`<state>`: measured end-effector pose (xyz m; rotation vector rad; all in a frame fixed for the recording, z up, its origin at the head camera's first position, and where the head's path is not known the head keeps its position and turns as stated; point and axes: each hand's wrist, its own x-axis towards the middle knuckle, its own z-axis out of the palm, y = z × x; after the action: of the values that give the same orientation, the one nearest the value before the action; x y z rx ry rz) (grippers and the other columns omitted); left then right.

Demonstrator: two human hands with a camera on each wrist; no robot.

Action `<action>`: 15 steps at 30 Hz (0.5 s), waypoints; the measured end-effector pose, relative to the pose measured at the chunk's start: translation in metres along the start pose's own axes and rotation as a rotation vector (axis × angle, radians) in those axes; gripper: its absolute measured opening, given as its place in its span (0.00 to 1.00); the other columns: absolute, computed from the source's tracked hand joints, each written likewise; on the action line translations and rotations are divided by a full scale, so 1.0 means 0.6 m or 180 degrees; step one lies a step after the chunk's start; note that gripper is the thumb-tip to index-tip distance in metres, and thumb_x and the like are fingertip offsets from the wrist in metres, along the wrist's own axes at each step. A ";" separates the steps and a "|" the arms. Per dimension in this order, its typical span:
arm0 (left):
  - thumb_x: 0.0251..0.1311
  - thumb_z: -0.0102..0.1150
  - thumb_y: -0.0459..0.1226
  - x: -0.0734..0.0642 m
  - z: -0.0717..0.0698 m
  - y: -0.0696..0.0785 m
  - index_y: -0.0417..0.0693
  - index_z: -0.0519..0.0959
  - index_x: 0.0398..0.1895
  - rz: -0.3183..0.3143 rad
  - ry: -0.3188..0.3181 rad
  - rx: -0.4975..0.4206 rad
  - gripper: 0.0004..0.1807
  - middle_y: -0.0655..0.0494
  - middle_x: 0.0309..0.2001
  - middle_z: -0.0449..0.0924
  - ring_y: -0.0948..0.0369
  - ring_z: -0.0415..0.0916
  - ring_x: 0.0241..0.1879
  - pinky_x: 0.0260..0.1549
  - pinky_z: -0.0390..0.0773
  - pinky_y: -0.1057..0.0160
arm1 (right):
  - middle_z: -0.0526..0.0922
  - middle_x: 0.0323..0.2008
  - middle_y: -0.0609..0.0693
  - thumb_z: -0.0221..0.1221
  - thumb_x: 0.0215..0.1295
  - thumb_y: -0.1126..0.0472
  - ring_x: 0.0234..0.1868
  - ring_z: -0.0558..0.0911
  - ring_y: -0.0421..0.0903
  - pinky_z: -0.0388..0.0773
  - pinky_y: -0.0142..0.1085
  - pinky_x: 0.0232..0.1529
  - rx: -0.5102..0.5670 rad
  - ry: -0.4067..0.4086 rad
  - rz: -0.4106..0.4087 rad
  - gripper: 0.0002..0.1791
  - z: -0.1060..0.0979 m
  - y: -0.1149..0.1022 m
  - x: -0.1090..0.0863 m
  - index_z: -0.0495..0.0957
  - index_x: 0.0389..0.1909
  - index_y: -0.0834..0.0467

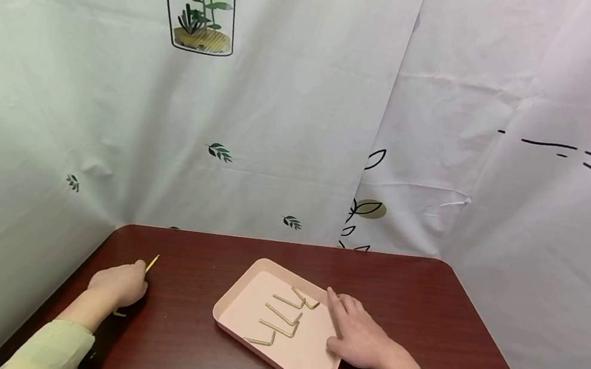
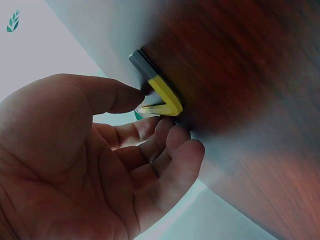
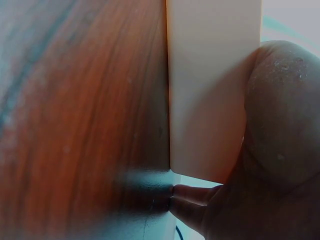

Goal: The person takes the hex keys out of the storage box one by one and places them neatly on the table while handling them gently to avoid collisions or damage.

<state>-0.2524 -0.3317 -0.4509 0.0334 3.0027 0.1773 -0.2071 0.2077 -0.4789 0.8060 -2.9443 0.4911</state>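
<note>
My left hand [image 1: 120, 283] is low over the left part of the table, pinching a yellow hex key [image 2: 165, 92] between thumb and fingertips. The key is L-shaped with a dark end, and one arm [image 1: 152, 263] of it pokes out past the fingers. On the right, my right hand [image 1: 361, 336] grips the edge of a shallow pink tray [image 1: 304, 357], thumb over the rim and fingers spread along that side. In the right wrist view the thumb [image 3: 282, 100] lies beside the tray's outer wall [image 3: 210, 75]. Several brass-coloured hex keys [image 1: 282, 314] lie inside, bent ends toward the right.
The dark red-brown table [image 1: 176, 340] carries the tray, turned at an angle near the middle. A white curtain [image 1: 281, 117] with printed leaves and jars hangs behind the table and along both sides. A small yellow piece [image 1: 119, 313] shows beneath my left wrist.
</note>
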 end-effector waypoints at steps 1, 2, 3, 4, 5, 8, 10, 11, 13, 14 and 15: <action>0.72 0.53 0.32 0.000 0.000 0.000 0.31 0.73 0.49 0.0002 -0.0006 0.0000 0.11 0.36 0.42 0.84 0.43 0.83 0.36 0.33 0.81 0.38 | 0.73 0.70 0.65 0.64 0.57 0.57 0.71 0.74 0.65 0.74 0.60 0.70 0.0003 -0.0002 0.0001 0.55 0.000 0.000 0.000 0.57 0.86 0.70; 0.72 0.54 0.32 0.000 -0.001 0.001 0.31 0.73 0.48 0.0007 -0.0011 0.0002 0.10 0.37 0.41 0.84 0.44 0.83 0.36 0.33 0.81 0.38 | 0.73 0.70 0.65 0.64 0.57 0.57 0.71 0.73 0.65 0.74 0.60 0.70 0.0010 -0.0003 0.0004 0.55 0.000 0.000 0.000 0.57 0.86 0.70; 0.72 0.54 0.32 0.001 -0.001 0.001 0.31 0.73 0.48 0.0012 -0.0012 0.0013 0.10 0.37 0.41 0.83 0.44 0.83 0.36 0.33 0.81 0.38 | 0.73 0.70 0.65 0.64 0.57 0.57 0.72 0.73 0.65 0.74 0.60 0.71 0.0018 -0.0005 0.0008 0.55 -0.001 -0.001 0.000 0.57 0.86 0.70; 0.72 0.54 0.33 0.001 -0.002 0.001 0.31 0.74 0.48 0.0018 -0.0012 0.0026 0.11 0.38 0.41 0.83 0.43 0.83 0.37 0.33 0.81 0.38 | 0.73 0.70 0.66 0.64 0.57 0.57 0.72 0.73 0.65 0.74 0.60 0.71 0.0025 -0.0007 0.0008 0.55 -0.001 -0.001 -0.001 0.57 0.86 0.70; 0.72 0.54 0.33 0.001 -0.002 0.002 0.31 0.74 0.48 0.0024 -0.0010 0.0036 0.11 0.38 0.40 0.83 0.43 0.83 0.37 0.33 0.81 0.38 | 0.73 0.70 0.66 0.64 0.57 0.57 0.72 0.73 0.66 0.74 0.60 0.71 0.0031 -0.0007 0.0009 0.55 -0.001 -0.001 -0.001 0.57 0.86 0.70; 0.73 0.56 0.34 0.001 -0.003 0.003 0.30 0.75 0.47 0.0027 -0.0008 0.0064 0.11 0.39 0.39 0.82 0.42 0.83 0.37 0.34 0.82 0.37 | 0.72 0.71 0.66 0.64 0.57 0.57 0.72 0.73 0.66 0.73 0.60 0.71 0.0040 -0.0016 0.0017 0.55 -0.002 -0.002 -0.001 0.57 0.86 0.69; 0.75 0.58 0.36 0.001 -0.003 0.005 0.30 0.76 0.47 0.0010 0.0000 0.0080 0.13 0.40 0.38 0.82 0.42 0.83 0.36 0.34 0.82 0.37 | 0.72 0.71 0.66 0.64 0.57 0.57 0.73 0.73 0.66 0.73 0.60 0.72 0.0045 -0.0027 0.0025 0.55 -0.002 -0.002 -0.001 0.57 0.86 0.69; 0.75 0.59 0.37 0.001 -0.004 0.006 0.30 0.76 0.46 -0.0001 0.0008 0.0081 0.14 0.40 0.37 0.81 0.42 0.82 0.35 0.33 0.82 0.37 | 0.72 0.72 0.66 0.64 0.57 0.57 0.73 0.72 0.66 0.73 0.60 0.72 0.0053 -0.0035 0.0034 0.55 -0.002 -0.002 -0.001 0.56 0.86 0.69; 0.77 0.60 0.40 0.002 -0.003 0.008 0.29 0.76 0.47 -0.0017 0.0034 0.0089 0.17 0.40 0.36 0.81 0.42 0.82 0.34 0.33 0.82 0.36 | 0.72 0.72 0.66 0.64 0.57 0.57 0.74 0.72 0.66 0.73 0.60 0.72 0.0060 -0.0044 0.0046 0.55 -0.002 -0.001 0.000 0.56 0.86 0.68; 0.77 0.60 0.41 0.002 -0.003 0.009 0.28 0.76 0.47 -0.0024 0.0048 0.0093 0.19 0.39 0.36 0.80 0.41 0.82 0.34 0.33 0.82 0.36 | 0.72 0.72 0.66 0.64 0.57 0.57 0.74 0.72 0.66 0.73 0.60 0.72 0.0063 -0.0046 0.0047 0.55 -0.002 -0.001 0.000 0.56 0.86 0.68; 0.77 0.60 0.42 0.003 -0.003 0.010 0.28 0.76 0.48 -0.0032 0.0064 0.0096 0.20 0.38 0.36 0.79 0.40 0.82 0.35 0.33 0.82 0.35 | 0.72 0.72 0.66 0.64 0.57 0.57 0.74 0.72 0.66 0.73 0.61 0.72 0.0063 -0.0046 0.0047 0.55 -0.002 -0.001 0.000 0.56 0.86 0.68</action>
<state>-0.2545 -0.3261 -0.4489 0.0199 3.0251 0.1322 -0.2067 0.2076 -0.4778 0.7937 -2.9654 0.5184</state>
